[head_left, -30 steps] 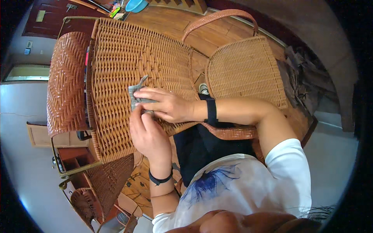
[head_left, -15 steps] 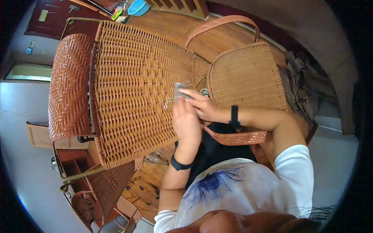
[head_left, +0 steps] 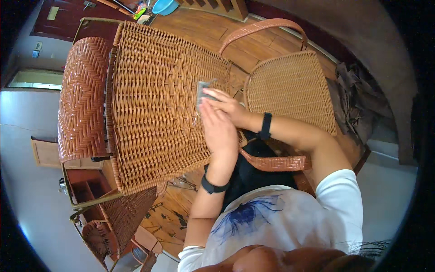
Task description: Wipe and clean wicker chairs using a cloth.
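Note:
A small grey flat sheet [head_left: 200,94], partly covered by fingers, lies against the woven wicker back [head_left: 154,104] of a chair, near its right side. My right hand [head_left: 232,109] is closed on the sheet, fingers pointing left over it. Close below and overlapping it, my left hand [head_left: 219,133] has its fingers together, with the fingertips at the sheet's lower edge. What the sheet is made of is too blurred to tell. Across the far left end of the chair back runs a glossy braided headrest [head_left: 84,99].
The wicker seat [head_left: 290,86] lies right of the hands, between a curved armrest [head_left: 267,25] and a nearer armrest [head_left: 276,162]. Dark cloth [head_left: 353,95] hangs at the right. Another wicker piece [head_left: 129,220] stands lower left. A blue basin [head_left: 165,7] is on the floor at the top.
Both hands have moved up and slightly left across the chair back, with the grey sheet under their fingers. The whole view has shifted slightly.

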Motion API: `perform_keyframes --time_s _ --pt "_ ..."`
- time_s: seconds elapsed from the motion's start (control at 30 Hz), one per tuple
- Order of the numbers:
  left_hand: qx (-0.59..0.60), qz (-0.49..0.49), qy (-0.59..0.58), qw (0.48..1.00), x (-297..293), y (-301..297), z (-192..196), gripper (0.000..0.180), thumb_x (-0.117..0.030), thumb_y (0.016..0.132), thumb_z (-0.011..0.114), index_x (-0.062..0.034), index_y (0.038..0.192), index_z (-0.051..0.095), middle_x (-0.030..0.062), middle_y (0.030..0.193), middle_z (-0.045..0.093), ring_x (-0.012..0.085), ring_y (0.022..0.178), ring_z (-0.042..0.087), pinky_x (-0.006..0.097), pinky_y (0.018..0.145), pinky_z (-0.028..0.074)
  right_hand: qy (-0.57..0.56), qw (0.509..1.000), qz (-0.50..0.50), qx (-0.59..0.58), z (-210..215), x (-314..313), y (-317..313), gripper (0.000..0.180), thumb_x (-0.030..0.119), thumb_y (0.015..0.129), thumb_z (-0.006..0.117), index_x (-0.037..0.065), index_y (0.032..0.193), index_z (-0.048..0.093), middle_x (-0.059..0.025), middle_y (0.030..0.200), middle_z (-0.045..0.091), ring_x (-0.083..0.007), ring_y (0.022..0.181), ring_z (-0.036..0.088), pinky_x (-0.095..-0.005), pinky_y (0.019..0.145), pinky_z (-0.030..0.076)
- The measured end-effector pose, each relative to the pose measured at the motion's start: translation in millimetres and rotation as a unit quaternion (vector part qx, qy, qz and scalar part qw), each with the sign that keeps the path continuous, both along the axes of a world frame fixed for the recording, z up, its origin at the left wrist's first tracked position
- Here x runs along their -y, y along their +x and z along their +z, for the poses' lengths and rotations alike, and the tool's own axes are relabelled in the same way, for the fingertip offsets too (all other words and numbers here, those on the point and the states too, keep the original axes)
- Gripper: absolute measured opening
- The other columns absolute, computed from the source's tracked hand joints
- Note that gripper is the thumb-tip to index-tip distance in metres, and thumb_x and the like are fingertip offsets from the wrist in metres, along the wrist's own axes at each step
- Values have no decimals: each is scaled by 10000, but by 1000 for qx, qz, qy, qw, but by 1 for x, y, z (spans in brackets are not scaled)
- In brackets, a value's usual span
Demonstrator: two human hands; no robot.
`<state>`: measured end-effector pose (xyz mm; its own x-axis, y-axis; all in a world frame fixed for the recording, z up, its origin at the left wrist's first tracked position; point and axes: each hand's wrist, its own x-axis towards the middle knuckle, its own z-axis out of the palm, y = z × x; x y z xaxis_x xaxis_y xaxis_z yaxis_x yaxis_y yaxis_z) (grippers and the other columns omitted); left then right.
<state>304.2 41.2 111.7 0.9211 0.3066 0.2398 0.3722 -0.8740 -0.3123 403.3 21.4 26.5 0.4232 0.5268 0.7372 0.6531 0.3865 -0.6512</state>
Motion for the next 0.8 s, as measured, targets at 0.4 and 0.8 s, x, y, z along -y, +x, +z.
perform_keyframes --time_s 0.4,0.8 --pt "138 26 -92 986 -13 -6 42 472 -58 885 434 83 1325 342 294 1378 318 458 1269 320 456 1075 278 108 994 33 1 57 -39 1 368 109 869 583 -1 1219 545 -224 1327 459 -373 1217 463 -418 1013 380" --pt "44 -24 -166 985 -17 13 -36 417 -74 883 398 115 1253 438 254 1424 306 408 1319 294 457 1079 275 -17 995 -78 -52 -19 -10 15 378 63 860 561 25 1236 544 -193 1349 448 -350 1213 467 -403 1011 379"
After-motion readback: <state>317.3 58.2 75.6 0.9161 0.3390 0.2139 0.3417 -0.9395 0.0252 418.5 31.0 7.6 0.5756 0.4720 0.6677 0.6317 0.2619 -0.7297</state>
